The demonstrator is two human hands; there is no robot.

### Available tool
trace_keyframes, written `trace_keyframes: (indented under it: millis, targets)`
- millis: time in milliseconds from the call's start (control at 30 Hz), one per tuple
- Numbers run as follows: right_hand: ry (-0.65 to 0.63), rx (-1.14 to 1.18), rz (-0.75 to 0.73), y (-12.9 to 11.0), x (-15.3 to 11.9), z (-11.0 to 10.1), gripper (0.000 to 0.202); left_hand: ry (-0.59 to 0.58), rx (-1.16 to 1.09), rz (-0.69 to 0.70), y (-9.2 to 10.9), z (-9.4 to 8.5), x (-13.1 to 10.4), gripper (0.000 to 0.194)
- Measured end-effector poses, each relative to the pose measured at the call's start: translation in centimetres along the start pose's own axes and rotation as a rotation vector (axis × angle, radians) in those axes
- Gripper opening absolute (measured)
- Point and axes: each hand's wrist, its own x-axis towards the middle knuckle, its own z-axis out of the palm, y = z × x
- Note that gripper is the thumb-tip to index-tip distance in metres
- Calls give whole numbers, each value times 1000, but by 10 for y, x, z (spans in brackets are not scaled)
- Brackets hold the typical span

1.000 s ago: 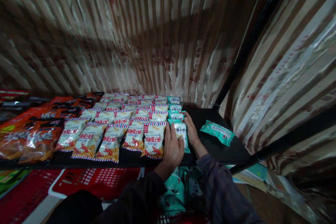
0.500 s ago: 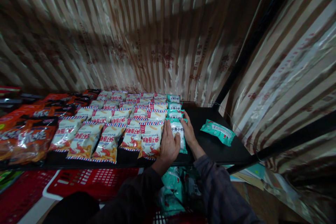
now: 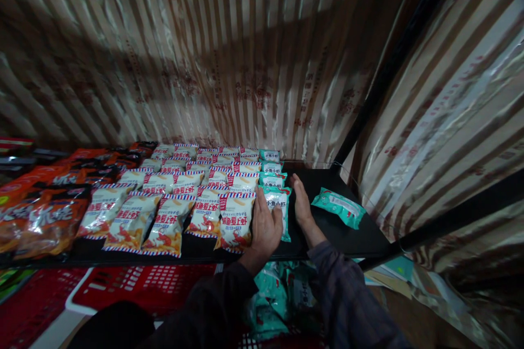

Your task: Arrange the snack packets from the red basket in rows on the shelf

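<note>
A row of teal snack bags (image 3: pixel 275 204) runs front to back on the black shelf (image 3: pixel 327 234). My left hand (image 3: pixel 265 226) lies flat along the left side of the frontmost teal bag, its fingers stretched out between that bag and the white snack bags (image 3: pixel 235 221). To the right of the row, my right hand (image 3: pixel 303 204) is held upright with fingers extended, a small gap separating it from the bags. Neither hand grips anything. A single teal bag (image 3: pixel 339 207) lies askew further right.
Orange and black snack bags (image 3: pixel 55 218) fill the shelf's left part. Below stand a red basket (image 3: pixel 143 286) and more teal bags (image 3: pixel 268 300). A black post (image 3: pixel 368 101) rises at the right, and a striped curtain (image 3: pixel 229 54) hangs behind.
My right hand has moved right, away from the front teal bag. My left hand stays at the bag's left side.
</note>
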Motion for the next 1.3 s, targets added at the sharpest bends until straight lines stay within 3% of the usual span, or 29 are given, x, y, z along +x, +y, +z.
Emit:
trace_keyframes:
  millis: [300,467,800,1100,1300]
  targets:
    - [-19,-11,-9,11,6,-9,69,35,-39,-25,-4,10,-11,63]
    - [-2,-25,-22,6,1,-13,67,30,-26,3,-5,5,-9,63]
    - [0,-70,-47,-3,-12,-14,65,34,18,110,15,-7,-22,58]
    - [-51,27,107,11,31,-1,84,-9,262,259,16,-8,-6,52]
    - [-50,124,212,24,68,12,73,-9,417,320,14,-7,10,52]
